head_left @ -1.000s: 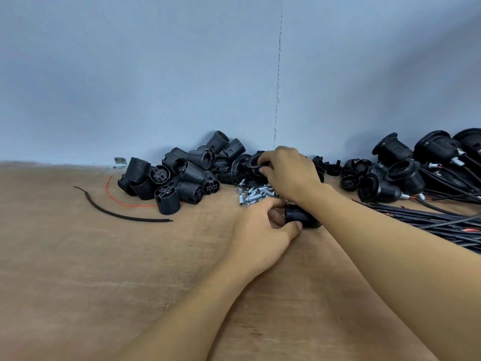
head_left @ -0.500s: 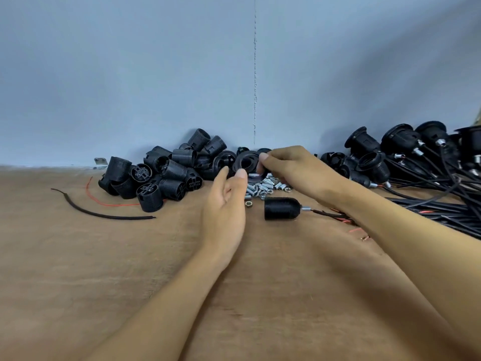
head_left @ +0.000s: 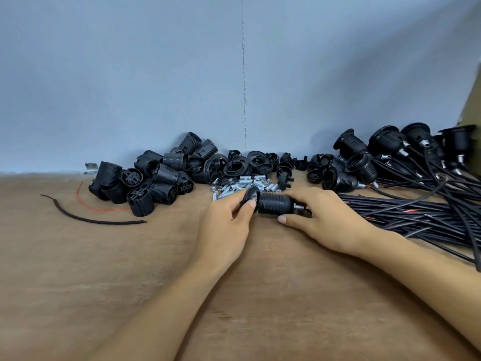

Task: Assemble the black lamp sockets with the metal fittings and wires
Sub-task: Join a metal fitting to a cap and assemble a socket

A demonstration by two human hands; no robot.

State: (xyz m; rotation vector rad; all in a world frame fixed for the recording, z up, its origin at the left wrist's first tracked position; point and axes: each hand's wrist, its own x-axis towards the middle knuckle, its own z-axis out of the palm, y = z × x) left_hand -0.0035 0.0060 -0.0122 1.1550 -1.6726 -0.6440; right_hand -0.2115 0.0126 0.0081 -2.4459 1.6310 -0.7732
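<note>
A black threaded lamp socket [head_left: 276, 203] lies on its side on the wooden table [head_left: 104, 269], a metal fitting and wire at its right end. My right hand [head_left: 322, 217] grips that wired end. My left hand [head_left: 226, 220] pinches a black ring [head_left: 250, 196] against the socket's open left end. Behind them lies a heap of small metal fittings [head_left: 242, 187].
A pile of loose black socket bodies [head_left: 156, 175] sits at the back left, with rings and caps [head_left: 260, 162] along the blue wall. Assembled sockets [head_left: 364, 152] and a bundle of black wires [head_left: 416, 212] fill the right. A stray black wire [head_left: 86, 217] and a red one lie left.
The right hand passed the black ring to the left hand and took hold of the socket's wired end. The left hand has brought the ring to the socket's open end.
</note>
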